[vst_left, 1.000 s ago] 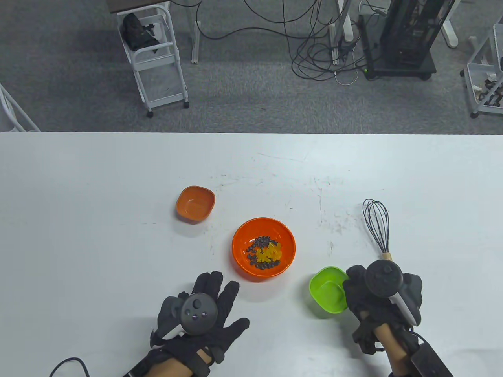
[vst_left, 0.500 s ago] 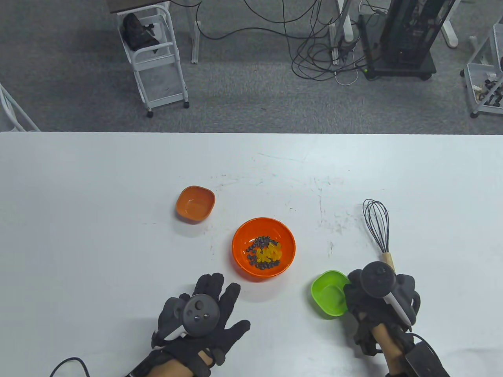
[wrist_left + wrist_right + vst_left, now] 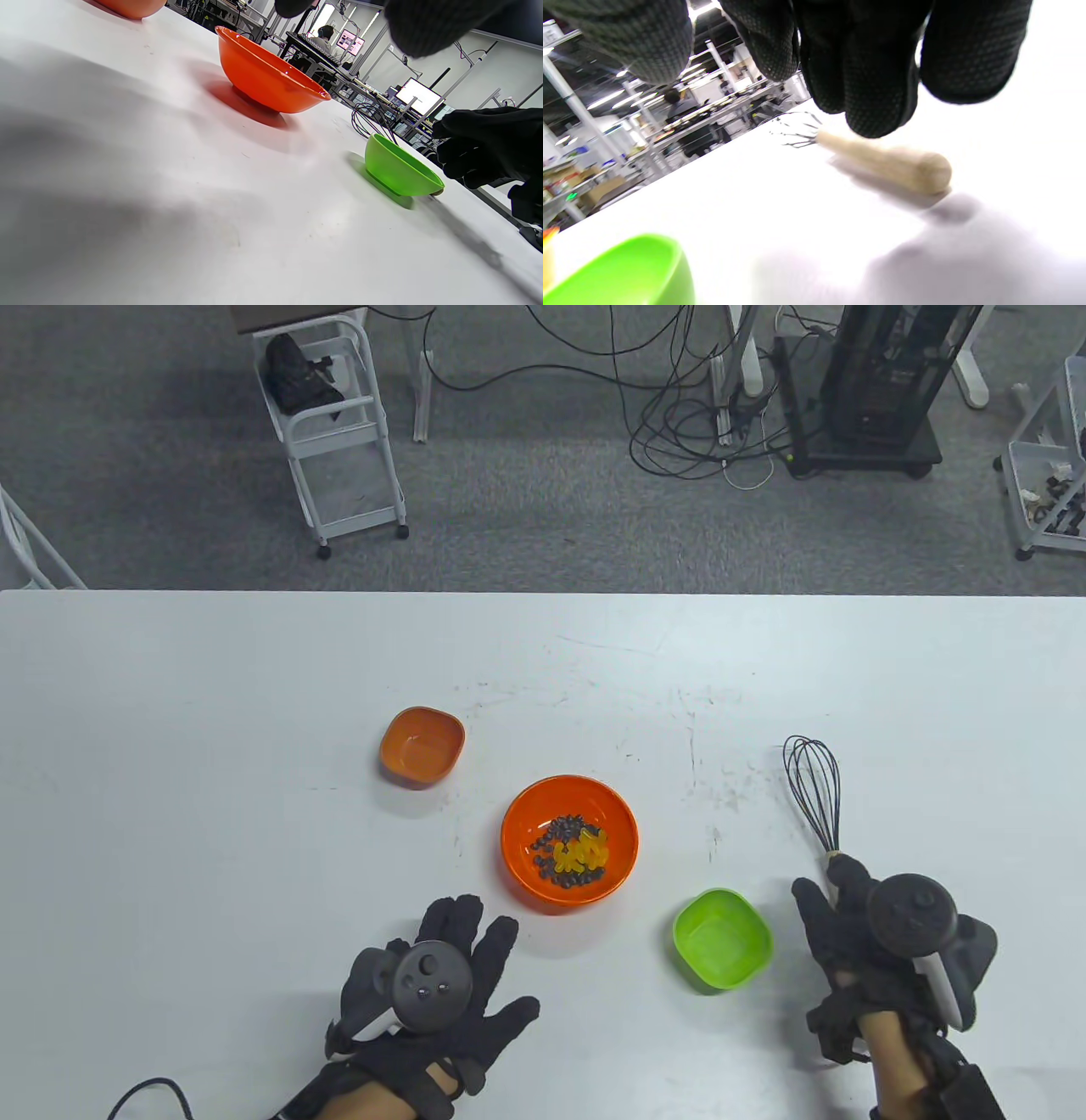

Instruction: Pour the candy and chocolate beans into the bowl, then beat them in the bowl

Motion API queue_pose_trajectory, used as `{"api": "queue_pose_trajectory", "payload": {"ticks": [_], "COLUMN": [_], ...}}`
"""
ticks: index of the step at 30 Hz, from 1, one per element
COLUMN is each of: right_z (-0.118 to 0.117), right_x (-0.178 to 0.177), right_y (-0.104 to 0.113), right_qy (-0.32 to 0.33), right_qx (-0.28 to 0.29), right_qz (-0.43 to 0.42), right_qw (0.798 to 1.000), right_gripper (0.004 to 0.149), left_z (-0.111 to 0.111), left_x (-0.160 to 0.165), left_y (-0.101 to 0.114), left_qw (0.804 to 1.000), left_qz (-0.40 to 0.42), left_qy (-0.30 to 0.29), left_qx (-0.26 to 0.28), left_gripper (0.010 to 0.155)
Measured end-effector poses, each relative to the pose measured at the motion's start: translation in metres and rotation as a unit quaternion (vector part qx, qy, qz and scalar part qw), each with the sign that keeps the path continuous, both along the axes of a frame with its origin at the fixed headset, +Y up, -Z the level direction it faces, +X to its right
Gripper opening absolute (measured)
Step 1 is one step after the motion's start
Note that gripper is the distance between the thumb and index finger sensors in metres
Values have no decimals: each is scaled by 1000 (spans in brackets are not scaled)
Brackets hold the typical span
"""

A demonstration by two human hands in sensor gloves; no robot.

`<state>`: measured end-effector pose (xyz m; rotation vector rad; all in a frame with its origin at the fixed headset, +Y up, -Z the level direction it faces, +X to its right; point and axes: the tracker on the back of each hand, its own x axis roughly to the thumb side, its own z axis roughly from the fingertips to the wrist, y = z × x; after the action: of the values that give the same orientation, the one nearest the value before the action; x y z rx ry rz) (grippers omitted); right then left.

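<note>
The large orange bowl (image 3: 519, 848) at the table's middle holds yellow candy (image 3: 584, 850) and dark chocolate beans (image 3: 562, 828). An empty green bowl (image 3: 722, 938) stands upright to its right, and it also shows in the left wrist view (image 3: 398, 169). A wire whisk (image 3: 814, 793) lies flat at the right. My right hand (image 3: 836, 891) hovers over its wooden handle (image 3: 891, 163), fingers (image 3: 878, 97) hanging just above it and not closed round it. My left hand (image 3: 475, 933) lies flat and spread on the table, below and left of the large bowl.
A small empty orange bowl (image 3: 422, 746) sits up and left of the large one. The table's far edge (image 3: 543, 594) borders a floor with a white cart (image 3: 339, 432) and cables (image 3: 679, 432).
My right hand has let go of the green bowl and moved right onto the whisk handle's end. The green bowl now stands free. The left hand has barely moved.
</note>
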<state>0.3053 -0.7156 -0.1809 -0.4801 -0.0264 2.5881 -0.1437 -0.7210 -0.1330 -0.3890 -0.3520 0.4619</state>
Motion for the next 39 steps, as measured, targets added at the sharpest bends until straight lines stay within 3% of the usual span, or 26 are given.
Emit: {"api": "queue_pose_trajectory", "payload": {"ticks": [6, 10, 12, 14, 18, 24, 29, 31, 34, 39], "right_z": [-22, -42, -49, -52, -54, -51, -48, -46, -43, -35], "right_x": [13, 15, 17, 16, 11, 10, 10, 8, 2, -10], "right_y": [-3, -20, -33, -43, -44, -43, -28, -21, -6, 18], "right_qy": [-55, -85, -91, -100, -105, -82, -66, -60, -37, 6], "right_qx": [-48, -93, -147, -161, -144, -126, -104, -87, -60, 30], "right_qz": [51, 94, 87, 77, 143, 147, 110, 82, 77, 55], "right_qw": [996, 988, 981, 979, 974, 978, 986, 991, 995, 998], "right_gripper": [77, 74, 75, 73, 60, 58, 59, 59, 58, 57], "left_z": [1, 1, 0, 0, 0, 1, -2, -2, -1, -25], "left_x": [2, 3, 2, 2, 2, 4, 4, 8, 11, 10], "left_y": [0, -1, -2, -3, -2, -4, -7, -5, 1, 5], "left_qw": [1000, 1000, 1000, 1000, 1000, 1000, 1000, 998, 996, 994], "left_qz": [-5, -6, -7, -8, -6, -10, -9, 37, 57, 49], "left_qy": [-6, -8, -8, -7, -7, -11, -17, -48, -42, -9], "left_qx": [4, 3, 0, -3, -1, -2, -7, 16, 54, 102], "left_gripper": [87, 87, 86, 87, 87, 87, 86, 85, 84, 83]}}
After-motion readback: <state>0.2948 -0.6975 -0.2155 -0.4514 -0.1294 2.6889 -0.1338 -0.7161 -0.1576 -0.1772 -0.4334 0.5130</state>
